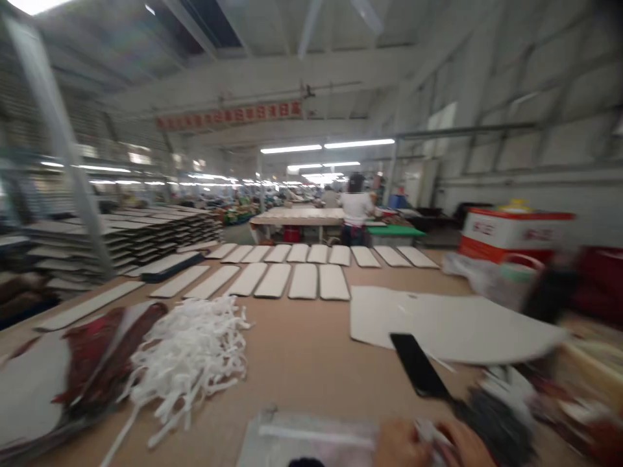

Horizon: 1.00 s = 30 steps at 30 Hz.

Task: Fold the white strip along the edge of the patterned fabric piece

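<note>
Clear sheet (311,438) under left hand (402,446)

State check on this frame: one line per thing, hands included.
Hands: together at bottom edge, pinching a small pale thing; blurred.
Clear plastic sheet: flat, beside the hands.
Phone: flat, screen dark.
White strips: loose heap.
White panels: laid flat in rows.
Large white sheet: flat on table.
</note>
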Tool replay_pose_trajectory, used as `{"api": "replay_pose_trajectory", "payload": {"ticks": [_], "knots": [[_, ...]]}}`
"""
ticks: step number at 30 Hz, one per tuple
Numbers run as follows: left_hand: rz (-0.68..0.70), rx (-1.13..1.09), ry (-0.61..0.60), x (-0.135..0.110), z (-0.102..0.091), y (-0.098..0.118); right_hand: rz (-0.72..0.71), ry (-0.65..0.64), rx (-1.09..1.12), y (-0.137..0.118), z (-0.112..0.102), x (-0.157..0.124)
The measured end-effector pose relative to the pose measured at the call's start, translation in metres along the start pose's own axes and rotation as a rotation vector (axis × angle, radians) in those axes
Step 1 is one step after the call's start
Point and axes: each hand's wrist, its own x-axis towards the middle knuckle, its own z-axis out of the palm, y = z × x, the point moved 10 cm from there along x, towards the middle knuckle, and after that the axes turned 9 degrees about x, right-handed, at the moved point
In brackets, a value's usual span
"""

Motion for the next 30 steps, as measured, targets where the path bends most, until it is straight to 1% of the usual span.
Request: {"api": "replay_pose_trajectory", "payload": {"ticks": [1,2,4,6,8,10,13,18,26,30], "knots": [[0.015,0.013,-0.036,0.002,0.018,0.009,0.074,-0.019,-0.008,0.018,-0.003,-0.011],[0.017,0.065,-0.039,0.005,0.03,0.014,0.138,-0.036,-0.01,0.035,-0.005,-0.018],[0.101,0.397,0.062,0.009,0.033,0.027,0.224,-0.081,0.024,0.058,-0.005,-0.024],[0.184,0.577,0.123,0.013,0.032,0.034,0.263,-0.147,0.165,0.069,0.001,-0.022],[0.244,0.672,0.164,0.014,0.027,0.037,0.285,-0.173,0.243,0.071,0.004,-0.015],[0.279,0.717,0.188,0.013,0.024,0.039,0.306,-0.157,0.252,0.07,0.001,-0.011],[0.302,0.738,0.203,0.012,0.022,0.041,0.315,-0.142,0.224,0.067,-0.005,-0.009],[0.311,0.746,0.199,0.012,0.023,0.045,0.303,-0.177,0.14,0.061,-0.008,-0.007],[0.321,0.767,0.19,0.013,0.026,0.043,0.292,-0.287,0.043,0.069,0.003,0.001],[0.358,0.806,0.192,0.012,0.03,0.045,0.273,-0.332,0.003,0.068,0.007,0.003]]}}
